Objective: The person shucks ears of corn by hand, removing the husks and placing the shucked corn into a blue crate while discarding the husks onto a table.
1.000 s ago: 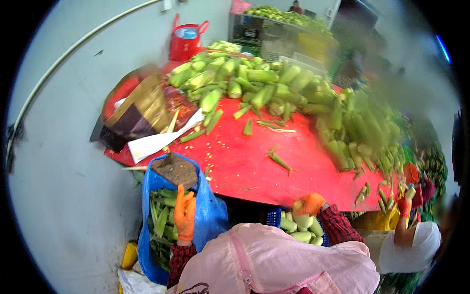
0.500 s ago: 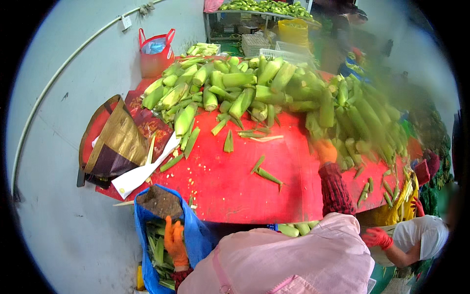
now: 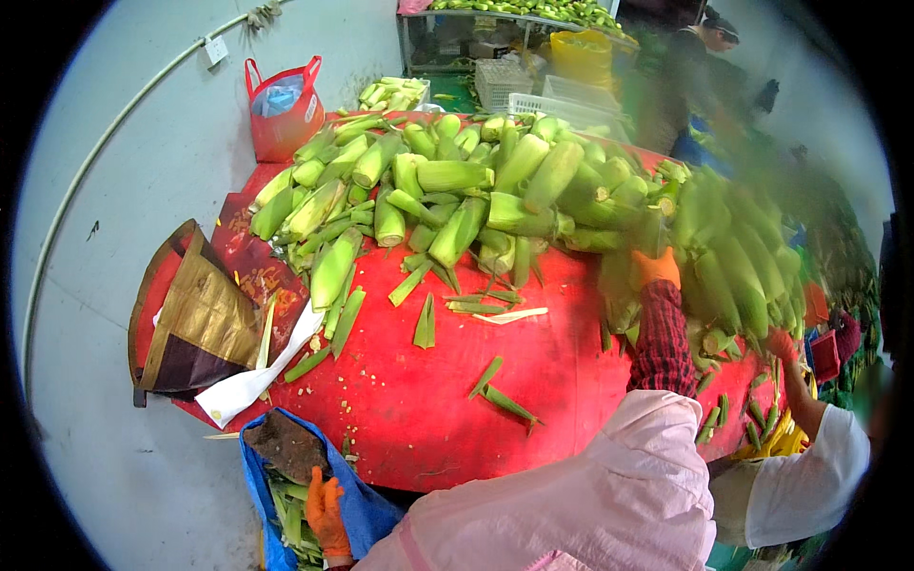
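My left hand (image 3: 327,516), in an orange glove, is at the mouth of a blue bag (image 3: 369,500) at the lower left. Its fingers are stretched out and hold nothing; green husk pieces (image 3: 293,519) lie in the bag beside it. My right hand (image 3: 657,269), also gloved in orange, reaches into the right part of a pile of corn in green husks (image 3: 457,176). It appears closed round the lower end of an ear of corn (image 3: 649,231), though haze in the picture partly hides the fingers.
The red tabletop (image 3: 409,400) carries loose husk leaves (image 3: 505,402). At left are a gold and brown bag (image 3: 214,328), a white strip (image 3: 257,376) and a red bag (image 3: 286,128). A co-worker's gloved hand (image 3: 783,344) works at right; another person (image 3: 690,81) stands behind.
My right hand has moved farther into the corn pile. The co-worker's hand at right has risen from below the table edge to the corn. The view has shifted slightly.
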Demonstrator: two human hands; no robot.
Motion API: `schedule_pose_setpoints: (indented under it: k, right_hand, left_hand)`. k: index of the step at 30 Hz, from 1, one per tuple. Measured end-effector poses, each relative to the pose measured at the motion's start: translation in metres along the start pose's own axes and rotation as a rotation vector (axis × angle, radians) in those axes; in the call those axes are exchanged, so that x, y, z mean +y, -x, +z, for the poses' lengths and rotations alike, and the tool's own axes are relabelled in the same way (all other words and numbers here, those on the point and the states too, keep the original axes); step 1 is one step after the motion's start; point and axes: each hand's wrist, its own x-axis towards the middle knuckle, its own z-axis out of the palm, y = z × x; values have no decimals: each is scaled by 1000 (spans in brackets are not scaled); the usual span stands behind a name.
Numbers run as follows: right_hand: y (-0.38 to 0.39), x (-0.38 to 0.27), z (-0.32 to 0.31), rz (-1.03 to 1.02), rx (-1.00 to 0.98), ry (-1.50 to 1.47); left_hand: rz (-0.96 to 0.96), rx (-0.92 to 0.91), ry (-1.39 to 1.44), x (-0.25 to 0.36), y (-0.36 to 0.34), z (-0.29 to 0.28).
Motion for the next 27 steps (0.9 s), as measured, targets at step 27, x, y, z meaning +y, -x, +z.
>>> schedule_pose_setpoints:
  k: [27]
  right_hand:
    - [564, -78, 32, -346, -2118, -327]
  left_hand:
    - [-102, -427, 1559, -17, 36, -52]
